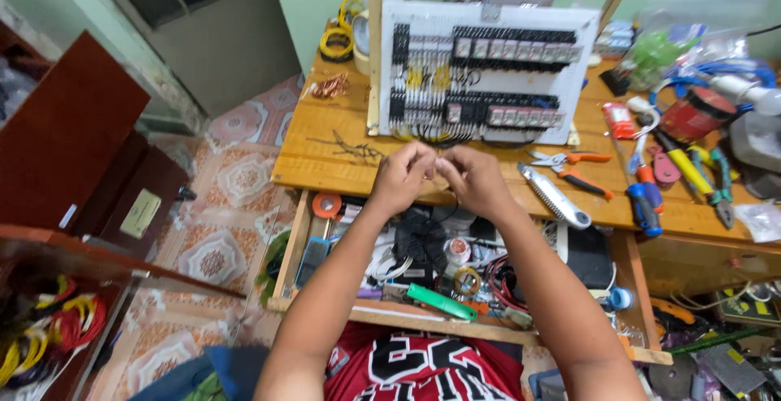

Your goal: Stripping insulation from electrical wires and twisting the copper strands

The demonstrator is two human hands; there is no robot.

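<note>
My left hand (403,177) and my right hand (473,180) meet fingertip to fingertip above the front edge of a wooden workbench (325,153). Both pinch something very small between them, likely a thin black wire (449,214) that hangs down from the fingers. Just behind the hands a white wiring panel (484,71) with rows of black terminal blocks, relays and yellow wires leans upright on the bench. A silver utility knife (553,196) lies to the right of my right hand.
Orange-handled cutters (573,165), screwdrivers and pliers (720,198) lie at the bench's right. An open drawer (415,275) under the hands holds tape rolls, wires and tools. Copper wire scraps (329,86) and yellow wire coils (335,41) sit at the back left. A brown cabinet (65,132) stands left.
</note>
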